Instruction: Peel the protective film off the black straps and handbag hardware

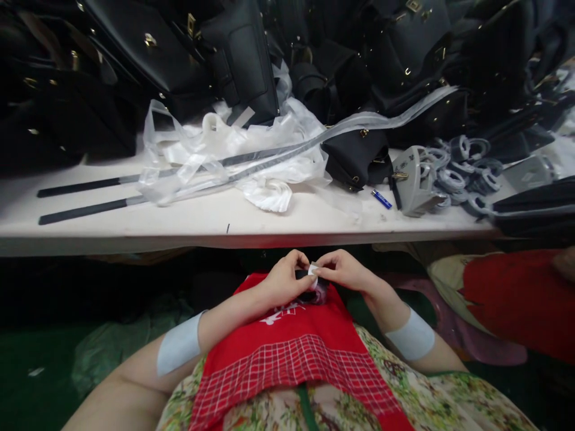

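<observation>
And there it was, the white tab (312,270), small, pale and bright, caught between the two hands, above the red apron (321,323) and just short of the table (197,222)! The right hand (344,269) had it nipped between thumb and forefinger. The left hand (284,278) had its fingers curled about the dark piece (302,275), thumb tip up against the tab's lower end, forefinger bent over the top.

What a black little patch that piece made, lying right behind and beside the tab! Below the fingertips came a glossy, purplish bit (320,293), and whether it was one with the dark piece I couldn't tell. The fingers covered most of everything; the tab's far side was hidden, and any marking on it was too small to read. The rear fingers of the right hand were tucked out of sight.

Beyond the fingers, to the left, ran the strips (83,211), black at the near ends, passing into a muddle of film (202,173). Far past them, bags (242,66) were stacked, their tops cut off and dark. Off to the fingers' right, a co-worker's red garment (516,293) was only partly visible.
</observation>
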Demonstrator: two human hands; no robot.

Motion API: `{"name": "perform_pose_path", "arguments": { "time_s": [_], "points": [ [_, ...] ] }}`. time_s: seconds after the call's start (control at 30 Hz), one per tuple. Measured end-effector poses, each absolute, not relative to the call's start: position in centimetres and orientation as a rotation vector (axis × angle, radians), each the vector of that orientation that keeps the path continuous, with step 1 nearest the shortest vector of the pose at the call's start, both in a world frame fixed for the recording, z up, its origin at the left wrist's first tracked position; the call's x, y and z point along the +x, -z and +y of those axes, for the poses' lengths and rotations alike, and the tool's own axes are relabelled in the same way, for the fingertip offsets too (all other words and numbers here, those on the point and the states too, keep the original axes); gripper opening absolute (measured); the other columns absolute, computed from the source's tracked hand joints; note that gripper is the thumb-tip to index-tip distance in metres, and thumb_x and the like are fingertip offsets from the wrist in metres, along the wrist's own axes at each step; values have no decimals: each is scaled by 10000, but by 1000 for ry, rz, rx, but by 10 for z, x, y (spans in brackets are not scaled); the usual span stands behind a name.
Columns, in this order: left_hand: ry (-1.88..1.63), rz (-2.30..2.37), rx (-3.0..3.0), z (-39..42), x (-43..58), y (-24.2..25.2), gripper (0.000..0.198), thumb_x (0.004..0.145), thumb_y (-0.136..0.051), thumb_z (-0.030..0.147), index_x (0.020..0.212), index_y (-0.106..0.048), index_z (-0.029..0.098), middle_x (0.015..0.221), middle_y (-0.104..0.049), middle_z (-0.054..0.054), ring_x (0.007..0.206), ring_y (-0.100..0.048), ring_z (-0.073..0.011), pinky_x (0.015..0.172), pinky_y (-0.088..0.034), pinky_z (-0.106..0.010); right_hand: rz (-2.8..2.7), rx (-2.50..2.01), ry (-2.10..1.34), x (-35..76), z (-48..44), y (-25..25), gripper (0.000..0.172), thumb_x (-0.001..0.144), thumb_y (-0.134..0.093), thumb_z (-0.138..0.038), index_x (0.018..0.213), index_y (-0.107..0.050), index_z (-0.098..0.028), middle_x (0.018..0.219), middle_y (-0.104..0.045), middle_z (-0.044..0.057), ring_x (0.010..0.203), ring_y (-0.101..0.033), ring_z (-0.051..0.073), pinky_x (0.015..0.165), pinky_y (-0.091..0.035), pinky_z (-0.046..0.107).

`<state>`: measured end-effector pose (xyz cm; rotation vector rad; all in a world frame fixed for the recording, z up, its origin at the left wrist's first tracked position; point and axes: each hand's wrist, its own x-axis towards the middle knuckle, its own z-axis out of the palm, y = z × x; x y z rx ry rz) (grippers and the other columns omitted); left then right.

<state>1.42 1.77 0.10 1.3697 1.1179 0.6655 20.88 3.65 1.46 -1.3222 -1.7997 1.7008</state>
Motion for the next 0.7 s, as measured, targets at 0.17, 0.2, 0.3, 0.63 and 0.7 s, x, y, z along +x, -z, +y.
{"name": "perform_pose_path", "arguments": {
  "time_s": [0.17,0.2,0.3,0.63,0.7],
  "points": [
    [-418,961,1516,27,5,-9,229,739,-656,283,916,-610,146,840,-687,-61,745,-628,-200,664,-476,-304,-2299,-1262,-1179,206,32,-31,248,909,-553,-310,848,-741,-160,792,-720,44,717,-639,145,674,-469,244],
    [-336,880,1494,29,3,-10,228,735,-667,295,899,-623,143,812,-691,-57,723,-626,-194,650,-470,-297,-2436,-1202,-999,205,29,-35,232,921,-536,-281,888,-742,-177,831,-725,44,758,-648,151,706,-476,255],
    [-243,735,1230,32,-1,-7,239,750,-672,347,849,-630,133,732,-696,-53,662,-627,-170,626,-469,-276,-2765,-1024,-534,202,19,-43,274,939,-486,-231,1111,-690,-173,1016,-714,90,906,-646,197,810,-505,318],
    [-547,712,687,36,8,-3,208,692,-687,309,756,-674,112,714,-695,-77,674,-628,-174,693,-492,-290,-2801,-1115,-254,200,2,-36,511,885,-453,-161,1386,-469,-63,1343,-550,167,1243,-488,296,1075,-416,456],
    [-540,727,717,38,10,-8,252,684,-718,333,809,-672,119,718,-690,-66,664,-616,-168,675,-481,-287,-2681,-1142,-300,203,1,-39,498,874,-474,-162,1365,-490,-81,1323,-565,156,1227,-502,277,1081,-414,441]
  ]
}}
